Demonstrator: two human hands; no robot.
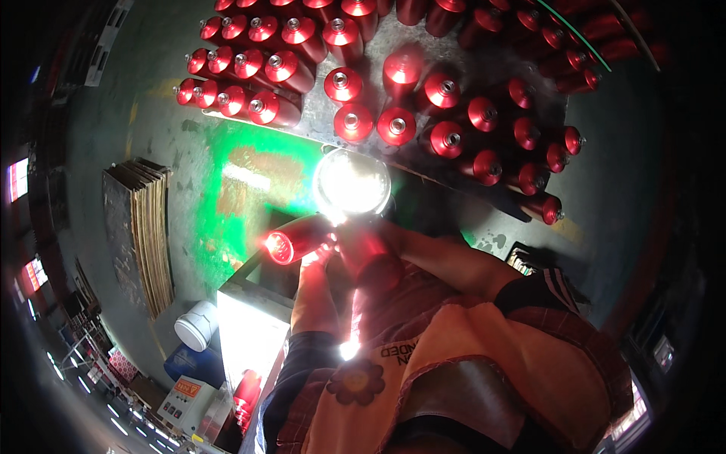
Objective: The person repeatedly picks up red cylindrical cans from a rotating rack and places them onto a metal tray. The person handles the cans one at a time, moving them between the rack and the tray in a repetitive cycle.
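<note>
Just below a bright round lamp, my left hand is closed round a red metal bottle, which lies tilted with one end toward the left. A second red metal bottle stands beside it, slanting down toward my apron. My right hand is at this bottle's upper right side and seems to grip it; its fingers are mostly hidden by the bottle and glare. Both bottles are close to the lamp, and the glare washes out their upper ends.
Many red bottles with narrow necks stand upright on a metal table beyond the lamp. At left are a stack of flat boards, a white bucket and a control box. Another red bottle lies beside a white-sided bin.
</note>
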